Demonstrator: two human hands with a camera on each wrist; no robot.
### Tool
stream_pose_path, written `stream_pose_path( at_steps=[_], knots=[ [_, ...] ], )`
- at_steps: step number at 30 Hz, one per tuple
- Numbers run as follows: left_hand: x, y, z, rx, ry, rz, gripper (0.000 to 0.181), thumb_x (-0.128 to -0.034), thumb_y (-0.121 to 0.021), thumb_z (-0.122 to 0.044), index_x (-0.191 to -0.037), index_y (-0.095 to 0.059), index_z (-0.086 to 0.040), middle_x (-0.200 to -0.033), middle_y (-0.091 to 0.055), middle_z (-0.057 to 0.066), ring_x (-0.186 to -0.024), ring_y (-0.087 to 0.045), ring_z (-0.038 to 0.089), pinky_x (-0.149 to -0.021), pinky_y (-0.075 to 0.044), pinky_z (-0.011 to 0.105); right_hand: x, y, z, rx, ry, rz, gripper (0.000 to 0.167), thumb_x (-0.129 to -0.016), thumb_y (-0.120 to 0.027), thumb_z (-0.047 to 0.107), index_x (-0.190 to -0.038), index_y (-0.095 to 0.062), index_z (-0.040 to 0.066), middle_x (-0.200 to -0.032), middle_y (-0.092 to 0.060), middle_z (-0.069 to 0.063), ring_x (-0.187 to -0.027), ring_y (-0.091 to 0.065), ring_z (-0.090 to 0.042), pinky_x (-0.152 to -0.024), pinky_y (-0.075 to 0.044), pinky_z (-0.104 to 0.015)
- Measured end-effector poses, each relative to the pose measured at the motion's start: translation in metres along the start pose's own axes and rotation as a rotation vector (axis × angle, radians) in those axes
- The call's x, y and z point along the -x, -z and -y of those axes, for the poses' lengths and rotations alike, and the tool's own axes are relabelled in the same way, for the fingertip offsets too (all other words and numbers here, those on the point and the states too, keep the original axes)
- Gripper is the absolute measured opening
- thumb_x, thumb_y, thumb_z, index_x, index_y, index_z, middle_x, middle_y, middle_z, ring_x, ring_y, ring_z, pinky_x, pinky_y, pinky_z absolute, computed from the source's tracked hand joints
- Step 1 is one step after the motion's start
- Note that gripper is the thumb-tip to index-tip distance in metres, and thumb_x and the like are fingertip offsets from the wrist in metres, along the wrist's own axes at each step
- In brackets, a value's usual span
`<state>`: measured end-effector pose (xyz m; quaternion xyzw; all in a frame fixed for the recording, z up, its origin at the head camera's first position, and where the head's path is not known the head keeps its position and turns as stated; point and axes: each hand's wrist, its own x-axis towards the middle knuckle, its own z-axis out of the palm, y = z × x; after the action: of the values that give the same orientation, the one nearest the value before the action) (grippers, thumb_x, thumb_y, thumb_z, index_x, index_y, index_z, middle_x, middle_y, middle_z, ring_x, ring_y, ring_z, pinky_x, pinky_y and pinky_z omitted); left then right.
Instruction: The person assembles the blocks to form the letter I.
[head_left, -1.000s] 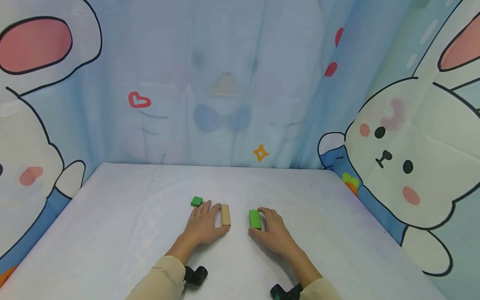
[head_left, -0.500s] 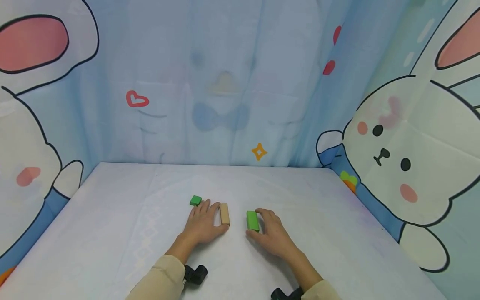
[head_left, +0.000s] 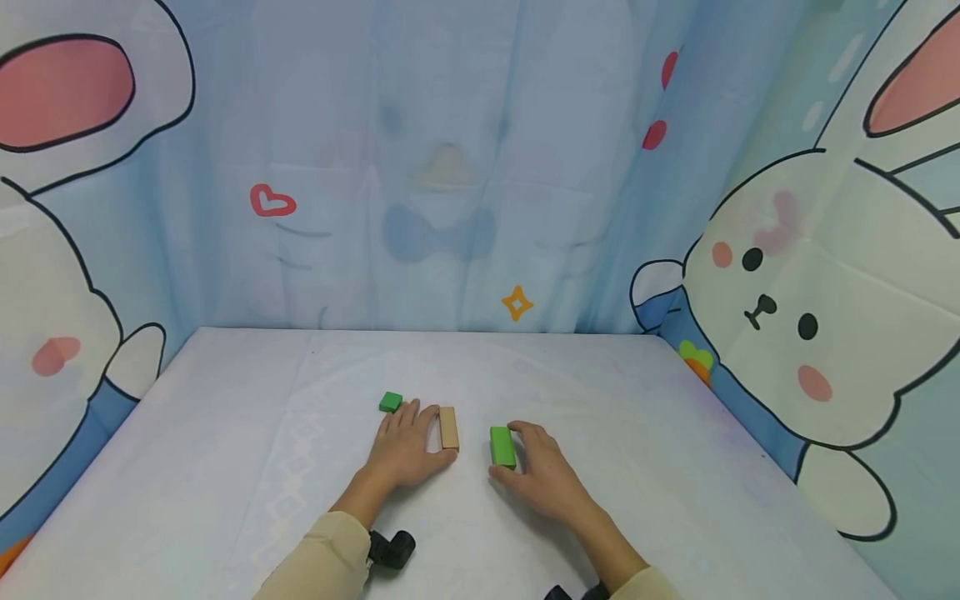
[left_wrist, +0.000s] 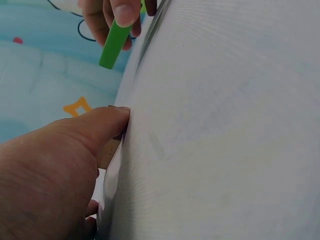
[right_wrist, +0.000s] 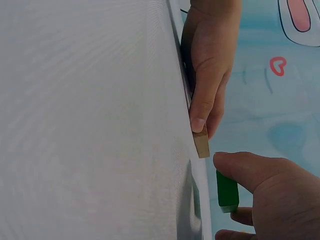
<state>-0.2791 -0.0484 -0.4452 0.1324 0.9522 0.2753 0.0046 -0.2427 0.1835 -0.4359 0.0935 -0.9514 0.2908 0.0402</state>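
Observation:
In the head view, my left hand (head_left: pixel 405 450) pinches a plain wooden block (head_left: pixel 447 428) between thumb and index finger. The block's end (right_wrist: pixel 201 144) shows against the table surface in the right wrist view. My right hand (head_left: pixel 547 475) holds a bright green rectangular block (head_left: pixel 502 447) by its two ends, to the right of the wooden one with a gap between them. From both wrists, the green block (left_wrist: pixel 114 49) appears raised a little off the table. Just beyond the left fingertips lies a smaller green block (head_left: pixel 390 402).
A white cloth covers the table (head_left: pixel 300 517). Behind it hangs a blue curtain (head_left: pixel 330 250) printed with cartoon rabbits, a heart and a star. A black wrist device (head_left: pixel 392 550) sits at the left cuff, and another is partly cut off at the right.
The right hand has shifted slightly left and nearer with the green block, narrowing the gap to the wooden block. The left hand keeps its grip almost unmoved. The head view drifts a little.

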Motion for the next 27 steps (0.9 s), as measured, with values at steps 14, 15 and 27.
stream_pose_path(
  at_steps=[14,15,27],
  knots=[
    [0.0,-0.002,0.0,0.009,0.002,-0.007,0.076,-0.093,-0.068,-0.047,-0.154,-0.044,-0.008,-0.165,-0.032,0.025,-0.156,-0.024,0.044,-0.127,-0.016,0.061,0.012,0.002,0.009,0.016,-0.021,0.049,0.075,-0.088,-0.082,0.036,-0.147,-0.048,0.005,-0.148,-0.054,-0.018,-0.137,-0.052,-0.039,-0.111,-0.046,-0.06],
    [0.001,-0.002,0.0,0.01,0.004,-0.006,0.076,-0.0933,-0.068,-0.047,-0.154,-0.044,-0.009,-0.165,-0.032,0.025,-0.156,-0.024,0.043,-0.127,-0.016,0.06,0.013,0.002,0.01,0.02,-0.024,0.05,0.075,-0.087,-0.082,0.036,-0.147,-0.048,0.005,-0.148,-0.054,-0.018,-0.137,-0.052,-0.039,-0.111,-0.046,-0.06],
    [0.002,0.0,-0.003,0.017,0.003,-0.015,0.077,-0.0922,-0.069,-0.046,-0.153,-0.045,-0.006,-0.164,-0.032,0.026,-0.155,-0.025,0.045,-0.126,-0.017,0.062,0.022,0.002,0.012,-0.033,0.001,0.067,0.075,-0.086,-0.083,0.037,-0.145,-0.051,0.005,-0.147,-0.055,-0.018,-0.137,-0.052,-0.041,-0.112,-0.044,-0.061]
  ],
)
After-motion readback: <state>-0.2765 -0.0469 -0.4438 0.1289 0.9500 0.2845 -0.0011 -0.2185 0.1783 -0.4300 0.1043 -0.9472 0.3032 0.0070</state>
